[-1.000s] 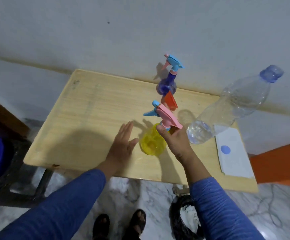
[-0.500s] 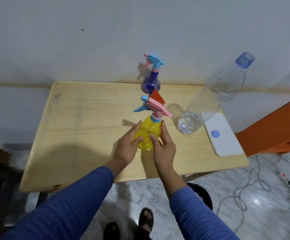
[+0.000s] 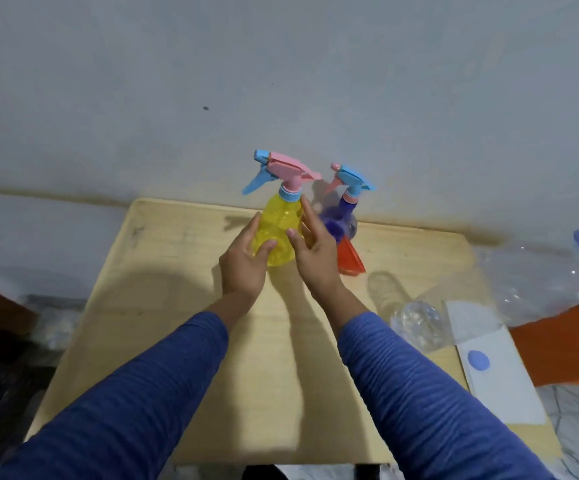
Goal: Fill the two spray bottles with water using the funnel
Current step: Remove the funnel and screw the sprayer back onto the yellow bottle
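A wooden tabletop [image 3: 184, 306] is seen from above, pushed against a pale wall. The yellow bottle [image 3: 276, 233] is taken as the landmark here. It stands upright toward the far middle of the tabletop, capped by a pink spray head [image 3: 290, 168] with a blue trigger.

The yellow bottle is cupped between 2 hands. The left hand [image 3: 243, 263] is laid against its left side, with the thumb pressed on the front of the body. The right hand [image 3: 315, 251] is laid against its right side, 1 of its fingers [image 3: 307, 211] reaching up near the blue collar. The fingers of both hands are only gently curved, so the bottle is steadied rather than squeezed. This hold is judged to keep the bottle from tipping before the head is unscrewed.

Just behind and right of the yellow bottle, a purple bottle [image 3: 341, 220] stands by the wall, its blue head in place. Both bottles are closed, so no filling appears to have begun.

An orange funnel [image 3: 350, 258] lies just right of the yellow bottle, in front of the purple one and partly hidden by the right hand. It is kept within easy reach for the pour.

Well to the right of the yellow bottle, a clear water bottle [image 3: 419, 322] is seen, blurred at the frame's edge. A white card [image 3: 495, 375] with a blue dot lies beside it.
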{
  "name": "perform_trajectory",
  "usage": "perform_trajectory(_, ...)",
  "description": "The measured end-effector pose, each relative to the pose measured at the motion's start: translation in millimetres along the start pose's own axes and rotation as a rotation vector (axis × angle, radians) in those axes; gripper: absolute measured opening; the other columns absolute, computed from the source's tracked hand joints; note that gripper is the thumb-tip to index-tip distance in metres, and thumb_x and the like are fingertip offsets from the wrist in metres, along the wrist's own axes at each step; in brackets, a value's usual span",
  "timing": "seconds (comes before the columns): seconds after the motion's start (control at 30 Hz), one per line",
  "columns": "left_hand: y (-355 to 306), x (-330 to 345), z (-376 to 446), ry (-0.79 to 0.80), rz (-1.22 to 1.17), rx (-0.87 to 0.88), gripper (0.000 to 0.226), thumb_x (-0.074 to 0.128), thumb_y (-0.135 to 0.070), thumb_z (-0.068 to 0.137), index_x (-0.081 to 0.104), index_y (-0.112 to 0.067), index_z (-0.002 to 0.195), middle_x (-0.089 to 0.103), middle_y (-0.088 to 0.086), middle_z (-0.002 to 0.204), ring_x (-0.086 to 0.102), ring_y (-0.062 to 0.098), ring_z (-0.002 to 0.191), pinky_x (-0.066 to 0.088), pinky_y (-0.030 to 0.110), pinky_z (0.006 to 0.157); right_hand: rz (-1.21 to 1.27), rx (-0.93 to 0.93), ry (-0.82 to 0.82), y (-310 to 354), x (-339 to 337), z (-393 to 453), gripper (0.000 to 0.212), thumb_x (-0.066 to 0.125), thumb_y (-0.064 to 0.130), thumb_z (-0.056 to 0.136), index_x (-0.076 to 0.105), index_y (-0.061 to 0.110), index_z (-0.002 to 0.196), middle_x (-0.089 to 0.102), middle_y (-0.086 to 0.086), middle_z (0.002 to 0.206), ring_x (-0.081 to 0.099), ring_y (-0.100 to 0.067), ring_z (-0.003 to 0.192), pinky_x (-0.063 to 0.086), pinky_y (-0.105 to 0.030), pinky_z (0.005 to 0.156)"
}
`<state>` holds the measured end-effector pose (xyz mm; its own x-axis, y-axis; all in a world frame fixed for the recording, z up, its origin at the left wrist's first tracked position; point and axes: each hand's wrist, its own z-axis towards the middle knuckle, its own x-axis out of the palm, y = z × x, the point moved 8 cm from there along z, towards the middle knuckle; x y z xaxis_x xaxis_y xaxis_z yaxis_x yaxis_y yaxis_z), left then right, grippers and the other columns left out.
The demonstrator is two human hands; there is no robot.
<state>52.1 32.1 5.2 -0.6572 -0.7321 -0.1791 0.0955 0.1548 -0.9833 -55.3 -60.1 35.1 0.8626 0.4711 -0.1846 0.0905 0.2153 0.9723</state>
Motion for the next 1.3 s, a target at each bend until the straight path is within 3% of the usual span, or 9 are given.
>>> perform_trajectory(0.1,8,7,27,-0.063,-0.025,-0.021,0.055,0.068,-0.024,0.085,0.049,-0.028,0.136,0.056,-0.006,0.134,0.056,0.008,0.120,0.045,0.035,0.104,0.027,0.009,0.037,-13,6,33,0.057,0.054,0.005,0.090,0.037,0.017,0.142,0.045,-0.006,0.144,0.044,-0.018,0.133,0.038,-0.048,0.109)
perform_trajectory(0.23,12,17,57,-0.097,0.067,-0.044,0.054,0.065,-0.022,0.086,0.049,-0.029,0.137,0.057,-0.005,0.133,0.055,0.010,0.119,0.043,0.029,0.102,0.056,0.046,0.077,-27,12,63,0.056,0.052,0.000,0.091,0.037,0.017,0.142,0.045,-0.006,0.144,0.044,-0.016,0.132,0.038,-0.044,0.109)
perform_trajectory(0.37,23,25,73,-0.081,0.065,-0.101,0.054,0.063,-0.020,0.087,0.046,-0.032,0.138,0.058,-0.004,0.132,0.056,0.012,0.117,0.035,0.004,0.087,0.074,0.055,0.072,-38,15,77,0.055,0.055,0.001,0.091,0.039,0.017,0.141,0.048,-0.005,0.142,0.046,-0.016,0.130,0.040,-0.042,0.109)
perform_trajectory(0.5,25,25,77,-0.124,0.088,-0.062,0.054,0.064,-0.019,0.087,0.047,-0.029,0.137,0.059,-0.003,0.131,0.059,0.011,0.111,0.030,-0.008,0.077,0.083,0.053,0.063,-42,19,82,0.059,0.062,0.002,0.087,0.040,0.017,0.140,0.051,-0.005,0.138,0.050,-0.017,0.127,0.043,-0.039,0.106)
perform_trajectory(0.67,28,27,77,-0.140,0.076,-0.041,0.055,0.065,-0.015,0.087,0.047,-0.029,0.137,0.058,-0.006,0.132,0.059,0.010,0.114,0.035,-0.004,0.084,0.038,0.027,0.027,-44,21,82,0.063,0.066,0.005,0.084,0.041,0.023,0.139,0.052,0.002,0.134,0.051,-0.015,0.126,0.043,-0.039,0.106)
perform_trajectory(0.83,27,26,81,-0.089,0.074,-0.057,0.055,0.065,-0.016,0.087,0.047,-0.030,0.137,0.056,-0.006,0.134,0.057,0.008,0.115,0.034,-0.006,0.083,-0.014,0.014,0.031,-39,19,80,0.062,0.063,0.006,0.087,0.037,0.019,0.142,0.048,0.007,0.135,0.048,-0.011,0.127,0.040,-0.017,0.104)
perform_trajectory(1.1,15,17,89,-0.035,0.153,-0.021,0.056,0.062,-0.015,0.090,0.044,-0.037,0.138,0.055,-0.011,0.135,0.055,0.006,0.119,0.041,0.025,0.103,-0.062,-0.034,0.032,-25,18,85,0.063,0.061,0.017,0.089,0.030,0.037,0.140,0.047,0.002,0.142,0.045,-0.012,0.131,0.039,-0.036,0.109)
perform_trajectory(1.3,11,16,87,0.042,0.237,-0.016,0.052,0.057,-0.027,0.093,0.039,-0.038,0.141,0.052,-0.009,0.138,0.051,0.008,0.122,0.031,0.007,0.088,-0.244,0.019,0.106,-32,22,83,0.066,0.054,0.034,0.092,0.019,0.033,0.147,0.042,0.000,0.147,0.042,-0.017,0.133,0.037,-0.038,0.110)
